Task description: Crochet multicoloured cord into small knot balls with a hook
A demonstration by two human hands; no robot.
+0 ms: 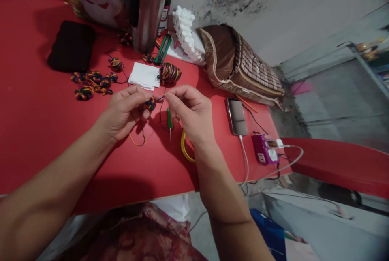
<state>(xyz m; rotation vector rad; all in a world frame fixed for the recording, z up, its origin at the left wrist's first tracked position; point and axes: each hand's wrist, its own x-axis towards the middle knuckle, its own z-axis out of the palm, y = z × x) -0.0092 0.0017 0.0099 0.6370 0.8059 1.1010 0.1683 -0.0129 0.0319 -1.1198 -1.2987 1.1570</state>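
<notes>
The small crocheted piece (150,103) sits just above the red table (39,123), pinched between thumb and forefinger of the left hand (124,111). The right hand (190,111) is closed too. Its fingertips nip the yarn strand (160,98) that leaves the piece, and a green-handled hook (169,122) hangs under its lower fingers. This looks like drawing the strand tight at the piece. A further stitch would call for bringing the hook's tip up while keeping the strand taut. The yarn ball (170,73) lies beyond, beside white paper (144,76) and finished pieces (91,82).
</notes>
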